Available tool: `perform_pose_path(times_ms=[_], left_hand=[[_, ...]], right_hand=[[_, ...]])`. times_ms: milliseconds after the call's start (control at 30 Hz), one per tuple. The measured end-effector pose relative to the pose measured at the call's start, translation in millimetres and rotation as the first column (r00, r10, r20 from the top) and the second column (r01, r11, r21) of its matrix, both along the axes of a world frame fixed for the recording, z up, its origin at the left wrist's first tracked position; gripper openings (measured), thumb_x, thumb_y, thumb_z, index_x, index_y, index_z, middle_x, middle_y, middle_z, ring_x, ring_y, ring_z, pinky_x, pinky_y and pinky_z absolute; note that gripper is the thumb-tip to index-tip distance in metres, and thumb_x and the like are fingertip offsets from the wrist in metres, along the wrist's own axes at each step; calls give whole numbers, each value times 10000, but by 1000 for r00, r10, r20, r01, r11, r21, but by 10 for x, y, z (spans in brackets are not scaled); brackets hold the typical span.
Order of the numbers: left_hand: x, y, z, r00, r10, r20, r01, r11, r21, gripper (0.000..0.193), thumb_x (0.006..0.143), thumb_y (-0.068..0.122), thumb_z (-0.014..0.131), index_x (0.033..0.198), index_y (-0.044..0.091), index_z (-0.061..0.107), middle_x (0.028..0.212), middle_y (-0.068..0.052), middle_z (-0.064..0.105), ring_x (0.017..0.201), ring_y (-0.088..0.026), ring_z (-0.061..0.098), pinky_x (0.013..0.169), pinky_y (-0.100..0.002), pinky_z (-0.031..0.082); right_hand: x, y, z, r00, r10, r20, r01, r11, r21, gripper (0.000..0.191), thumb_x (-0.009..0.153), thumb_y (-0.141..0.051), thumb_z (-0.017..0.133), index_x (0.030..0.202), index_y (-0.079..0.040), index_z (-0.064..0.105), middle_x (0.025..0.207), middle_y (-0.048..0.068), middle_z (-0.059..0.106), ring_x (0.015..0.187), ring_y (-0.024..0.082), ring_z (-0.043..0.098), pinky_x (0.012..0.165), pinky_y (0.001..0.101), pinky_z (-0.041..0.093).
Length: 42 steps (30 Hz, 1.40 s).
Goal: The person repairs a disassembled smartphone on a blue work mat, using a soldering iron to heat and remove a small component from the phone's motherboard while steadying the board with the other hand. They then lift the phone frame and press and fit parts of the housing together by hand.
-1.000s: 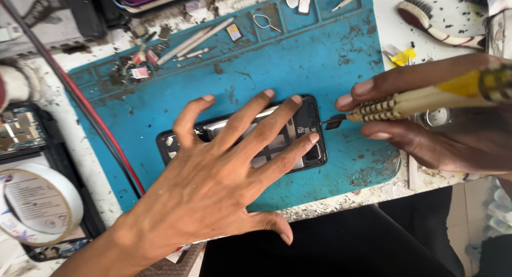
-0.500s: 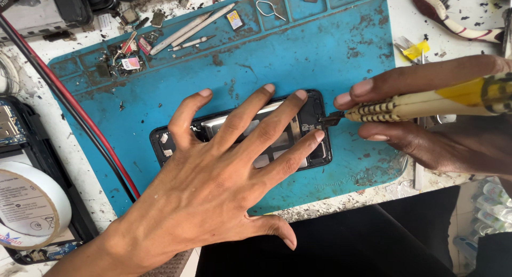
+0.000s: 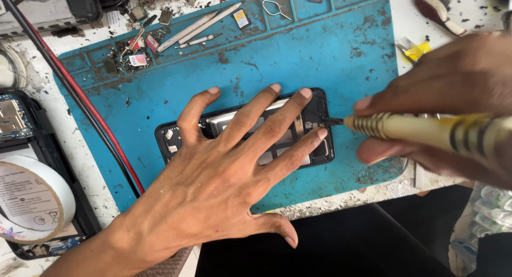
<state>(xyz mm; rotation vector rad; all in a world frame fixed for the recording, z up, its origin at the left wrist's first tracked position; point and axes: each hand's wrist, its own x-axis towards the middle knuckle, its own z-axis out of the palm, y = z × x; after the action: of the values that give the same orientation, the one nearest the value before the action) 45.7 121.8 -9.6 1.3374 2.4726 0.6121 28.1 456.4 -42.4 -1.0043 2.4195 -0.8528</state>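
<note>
The blue mat (image 3: 341, 47) carries the opened phone (image 3: 245, 133), long axis left-right. My left hand (image 3: 213, 175) lies spread flat on it, gripping nothing. My right hand (image 3: 448, 122) pinches the screwdriver (image 3: 426, 130), tip at the phone's right end.

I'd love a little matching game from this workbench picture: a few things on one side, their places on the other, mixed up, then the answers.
Things:
1. left hand
2. opened phone
3. roll of tape
4. brush

Places:
A. top right corner of the bench
B. spread flat on the phone
C. on the blue mat, under the fingers
D. far left edge, beside the mat

Pairs: 1-B, 2-C, 3-D, 4-A
</note>
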Motion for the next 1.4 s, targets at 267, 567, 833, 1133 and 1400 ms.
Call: perform_pose_path(times_ms=[267,567,833,1133,1400], left_hand=[[-108,35,-26,999,-5,-46,4,1000,-20,1106,699,870,569,1552,186,403,1645,-128,282,1460,-329,350,1097,-724,171],[-188,81,-69,997,-19,-70,17,1000,-22,1044,714,883,544,1542,257,436,1633,-167,293,1439,-345,379,1109,-714,181],[-225,44,-48,998,-19,-62,17,999,-33,1047,711,888,537,1535,251,437,1626,-180,290,1439,-357,371,1099,-713,184],[-250,-124,74,992,10,-127,-11,1000,-8,1078,724,895,472,1562,221,403,1637,-150,304,1509,-346,316,1158,-687,187],[-316,-652,595,947,109,-304,-98,994,51,224,966,152,740,1146,20,731,1132,-70,669,1096,-206,632,1076,-522,365]], right_hand=[[-559,-293,515,903,253,-348,-337,918,-207,467,843,-363,812,1204,-126,637,742,38,672,633,112,662,666,324,606],[-558,-464,568,962,-39,-270,-17,980,-200,593,697,-368,811,1213,-120,656,693,36,675,524,102,605,453,275,456],[-487,-85,162,976,-11,-218,-53,957,-285,549,831,-267,717,1339,-124,563,838,64,719,600,94,682,500,245,547],[-1022,-507,44,883,469,21,-370,723,-584,521,982,-154,612,1480,-129,459,1002,96,768,685,84,769,553,211,650],[-344,-59,-612,996,-70,-61,24,827,-561,471,1016,-236,619,1447,-170,441,1060,51,742,729,90,733,610,236,614]])
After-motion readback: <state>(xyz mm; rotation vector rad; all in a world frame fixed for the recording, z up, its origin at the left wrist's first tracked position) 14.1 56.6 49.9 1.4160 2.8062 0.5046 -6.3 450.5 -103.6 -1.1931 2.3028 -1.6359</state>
